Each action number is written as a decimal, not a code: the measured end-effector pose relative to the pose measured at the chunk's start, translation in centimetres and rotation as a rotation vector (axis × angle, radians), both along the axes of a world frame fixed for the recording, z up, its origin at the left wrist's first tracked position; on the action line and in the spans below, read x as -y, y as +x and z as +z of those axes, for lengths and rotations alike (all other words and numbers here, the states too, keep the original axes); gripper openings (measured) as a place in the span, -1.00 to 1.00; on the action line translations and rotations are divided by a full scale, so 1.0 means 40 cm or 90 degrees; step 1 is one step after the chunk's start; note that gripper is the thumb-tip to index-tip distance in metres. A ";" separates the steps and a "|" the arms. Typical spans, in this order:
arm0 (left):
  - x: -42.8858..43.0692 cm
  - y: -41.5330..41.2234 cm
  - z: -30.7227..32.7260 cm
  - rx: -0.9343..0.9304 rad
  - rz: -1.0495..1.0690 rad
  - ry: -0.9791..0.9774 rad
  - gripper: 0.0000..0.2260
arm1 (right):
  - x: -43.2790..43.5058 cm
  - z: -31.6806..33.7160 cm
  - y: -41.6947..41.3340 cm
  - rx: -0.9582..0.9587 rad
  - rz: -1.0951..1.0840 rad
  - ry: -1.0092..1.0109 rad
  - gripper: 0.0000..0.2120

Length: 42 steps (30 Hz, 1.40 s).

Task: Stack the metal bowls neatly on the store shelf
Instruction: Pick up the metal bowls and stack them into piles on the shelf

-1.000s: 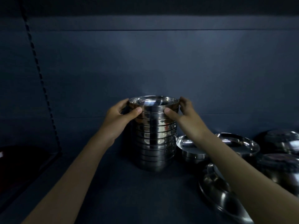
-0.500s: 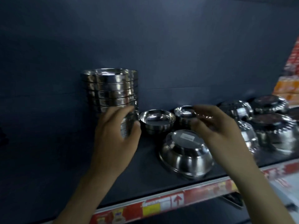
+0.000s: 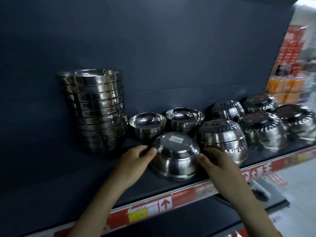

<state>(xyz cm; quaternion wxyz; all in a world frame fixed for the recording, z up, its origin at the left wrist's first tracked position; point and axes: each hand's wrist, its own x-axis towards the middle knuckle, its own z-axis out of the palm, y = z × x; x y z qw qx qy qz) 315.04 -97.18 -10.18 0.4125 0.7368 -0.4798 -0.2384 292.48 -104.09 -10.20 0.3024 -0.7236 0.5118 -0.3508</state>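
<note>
While the tall stack (image 3: pixel 95 110) stands at the left of the shelf (image 3: pixel 51 177), I see my left hand (image 3: pixel 135 158) and right hand (image 3: pixel 217 165) both grasping the upturned bowl (image 3: pixel 174 161) (a label (image 3: pixel 176 139) on its base).

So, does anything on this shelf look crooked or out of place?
Yes. The tall bowl stack leans: its top bowls sit further left than its bottom ones. The labelled bowl, held between the left hand and right hand, lies upside down, while two small bowls behind it stand upright.

Bare left hand (image 3: pixel 135 159) and right hand (image 3: pixel 217 163) — slender, smooth bare forearms (image 3: pixel 102 199) behind them.
</note>
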 end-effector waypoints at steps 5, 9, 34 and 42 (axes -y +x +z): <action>0.002 -0.016 -0.005 -0.013 -0.014 -0.019 -0.85 | 0.006 -0.007 0.003 -0.015 0.021 0.012 -0.86; -0.002 -0.025 -0.007 -0.022 -0.015 -0.044 -0.81 | -0.003 -0.008 0.010 -0.004 0.019 -0.013 -0.90; -0.188 0.064 0.017 -0.077 0.027 -0.323 -0.30 | -0.078 0.047 0.101 0.219 0.215 -0.036 -0.25; -0.200 0.070 -0.009 -0.065 0.001 -0.374 -0.36 | -0.081 -0.013 0.141 0.139 0.198 -0.103 -0.09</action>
